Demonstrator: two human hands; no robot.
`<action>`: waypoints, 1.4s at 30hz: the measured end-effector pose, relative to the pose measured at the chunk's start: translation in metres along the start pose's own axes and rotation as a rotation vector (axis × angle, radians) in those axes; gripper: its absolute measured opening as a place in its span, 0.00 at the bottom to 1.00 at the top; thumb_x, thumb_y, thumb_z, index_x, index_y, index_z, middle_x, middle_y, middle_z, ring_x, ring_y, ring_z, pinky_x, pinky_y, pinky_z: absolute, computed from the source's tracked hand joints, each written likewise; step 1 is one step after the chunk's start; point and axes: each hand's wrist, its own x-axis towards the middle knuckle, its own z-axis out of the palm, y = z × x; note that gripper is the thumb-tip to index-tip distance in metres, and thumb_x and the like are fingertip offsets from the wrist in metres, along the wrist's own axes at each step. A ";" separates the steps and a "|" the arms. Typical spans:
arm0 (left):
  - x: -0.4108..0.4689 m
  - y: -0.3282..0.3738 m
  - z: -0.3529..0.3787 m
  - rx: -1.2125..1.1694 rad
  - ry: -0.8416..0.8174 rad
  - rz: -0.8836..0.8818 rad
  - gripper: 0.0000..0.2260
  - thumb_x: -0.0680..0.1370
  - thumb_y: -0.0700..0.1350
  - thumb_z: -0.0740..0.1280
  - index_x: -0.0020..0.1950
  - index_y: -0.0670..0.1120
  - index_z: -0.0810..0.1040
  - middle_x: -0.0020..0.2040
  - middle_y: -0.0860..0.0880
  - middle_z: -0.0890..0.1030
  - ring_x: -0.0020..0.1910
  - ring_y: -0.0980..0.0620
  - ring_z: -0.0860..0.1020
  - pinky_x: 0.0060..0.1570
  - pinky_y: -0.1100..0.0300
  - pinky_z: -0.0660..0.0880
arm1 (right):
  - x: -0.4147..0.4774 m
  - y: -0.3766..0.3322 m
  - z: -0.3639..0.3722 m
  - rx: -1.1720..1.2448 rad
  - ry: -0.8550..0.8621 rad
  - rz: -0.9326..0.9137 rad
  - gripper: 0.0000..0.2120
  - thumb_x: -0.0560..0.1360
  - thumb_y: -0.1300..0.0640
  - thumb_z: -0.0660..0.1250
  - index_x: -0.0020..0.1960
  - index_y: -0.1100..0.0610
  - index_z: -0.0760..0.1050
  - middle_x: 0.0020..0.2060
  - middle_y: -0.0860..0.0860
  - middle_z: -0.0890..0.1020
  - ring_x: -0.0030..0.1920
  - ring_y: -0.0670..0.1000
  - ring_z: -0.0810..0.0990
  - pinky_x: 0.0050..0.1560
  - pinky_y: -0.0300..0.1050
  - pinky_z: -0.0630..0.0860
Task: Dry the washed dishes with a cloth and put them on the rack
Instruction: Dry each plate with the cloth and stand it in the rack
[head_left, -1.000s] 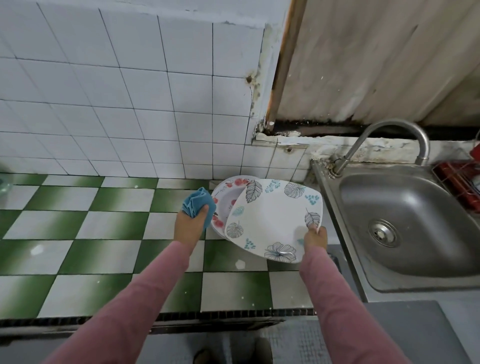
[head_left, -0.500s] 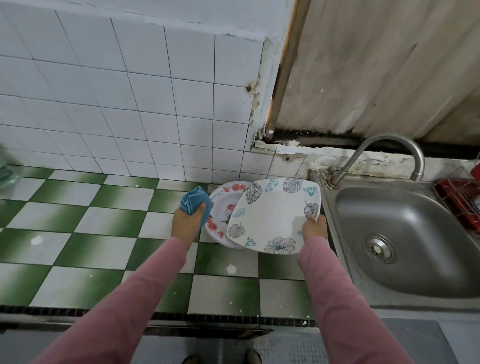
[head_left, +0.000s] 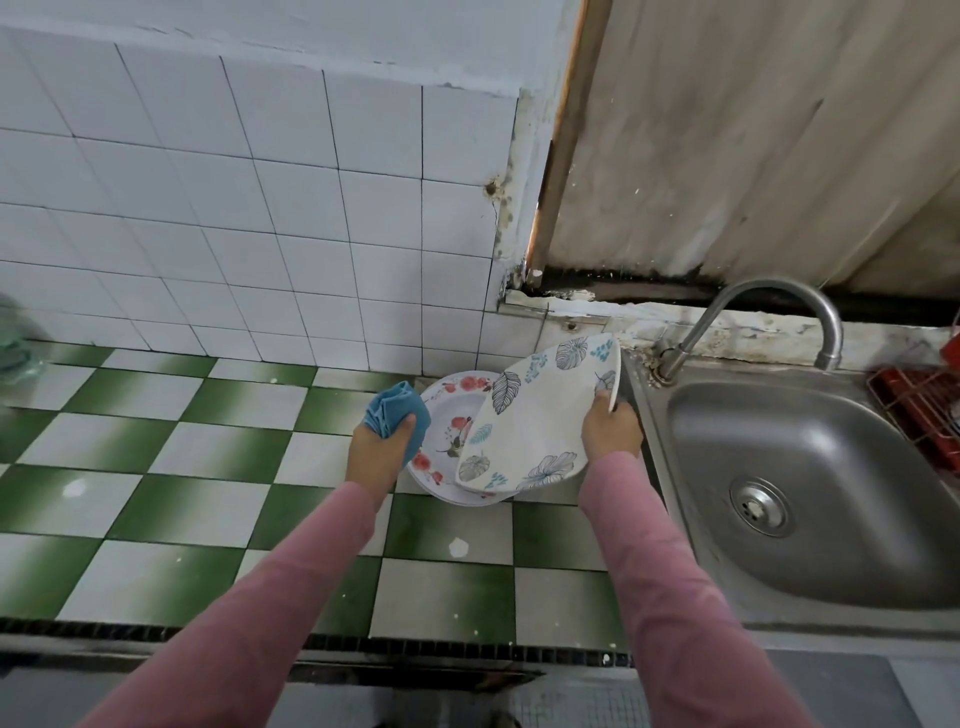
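My right hand (head_left: 610, 428) grips the right edge of a white square plate with leaf prints (head_left: 540, 415), tilting it up so its lower edge rests on the dish below. That dish is a round plate with red flowers (head_left: 449, 415) lying on the green-and-white tiled counter (head_left: 208, 467). My left hand (head_left: 376, 449) holds a bunched blue cloth (head_left: 396, 413) just left of both plates. A red wire rack (head_left: 922, 410) shows at the far right edge beyond the sink.
A steel sink (head_left: 789, 493) with a curved tap (head_left: 748, 322) lies right of the plates. White wall tiles rise behind the counter. A greenish object (head_left: 15, 343) sits at the far left edge.
My right hand has lifted the leaf plate's right side, tipping it steeper off the flowered plate. My left hand with the cloth has stayed beside the plates.
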 end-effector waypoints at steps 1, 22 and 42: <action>0.000 0.000 0.000 -0.008 0.000 -0.001 0.12 0.79 0.45 0.68 0.59 0.49 0.69 0.49 0.49 0.76 0.45 0.52 0.75 0.51 0.52 0.77 | -0.002 -0.003 0.001 -0.004 -0.005 -0.012 0.22 0.85 0.48 0.53 0.62 0.65 0.74 0.51 0.59 0.78 0.51 0.60 0.76 0.49 0.46 0.68; 0.003 0.006 -0.001 0.004 0.002 0.033 0.11 0.80 0.44 0.67 0.59 0.47 0.70 0.44 0.52 0.75 0.42 0.55 0.74 0.41 0.61 0.75 | -0.019 -0.035 0.012 0.033 -0.053 -0.078 0.17 0.82 0.50 0.59 0.61 0.60 0.78 0.53 0.55 0.82 0.49 0.55 0.78 0.49 0.45 0.73; 0.008 0.009 -0.003 0.037 -0.016 0.036 0.12 0.79 0.45 0.68 0.61 0.47 0.70 0.53 0.46 0.75 0.51 0.48 0.74 0.51 0.54 0.74 | -0.046 -0.027 0.020 0.029 0.143 -0.689 0.12 0.83 0.60 0.59 0.60 0.65 0.77 0.46 0.52 0.77 0.45 0.49 0.74 0.46 0.42 0.71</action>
